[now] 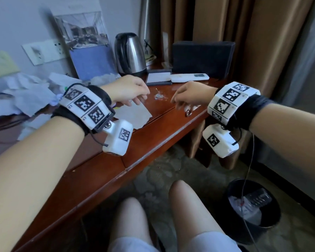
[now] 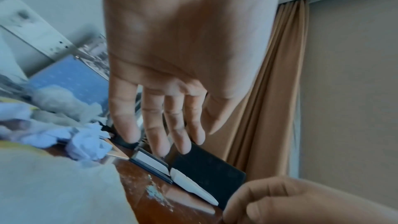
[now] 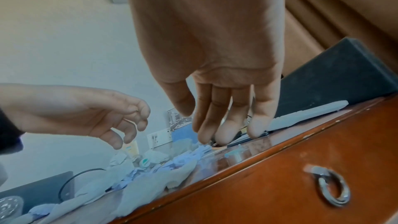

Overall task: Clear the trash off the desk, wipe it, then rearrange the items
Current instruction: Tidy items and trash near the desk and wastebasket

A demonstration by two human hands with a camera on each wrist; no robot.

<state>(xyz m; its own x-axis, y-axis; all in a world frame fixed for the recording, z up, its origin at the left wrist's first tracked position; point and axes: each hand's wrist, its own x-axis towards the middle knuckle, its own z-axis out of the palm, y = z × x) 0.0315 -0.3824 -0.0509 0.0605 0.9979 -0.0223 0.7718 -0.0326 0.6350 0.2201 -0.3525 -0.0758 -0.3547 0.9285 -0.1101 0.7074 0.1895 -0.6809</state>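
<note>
Both knees (image 1: 153, 211) are showing under the worktop (image 1: 105, 166), where the left hand (image 1: 127, 90) and right hand (image 1: 191, 95) are hovering with loose, empty fingers on either side of crumbs (image 1: 160, 96), while crumpled tissues (image 1: 27, 95) are lying at the left.

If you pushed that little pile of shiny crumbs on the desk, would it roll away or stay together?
The shiny crumbs look like tiny loose flakes, so a push would probably scatter them, not roll them. They seem very light and too small to pinch. The desk top looks glossy, so they would likely slide easily. Neither the left hand nor the right hand touches them.
</note>
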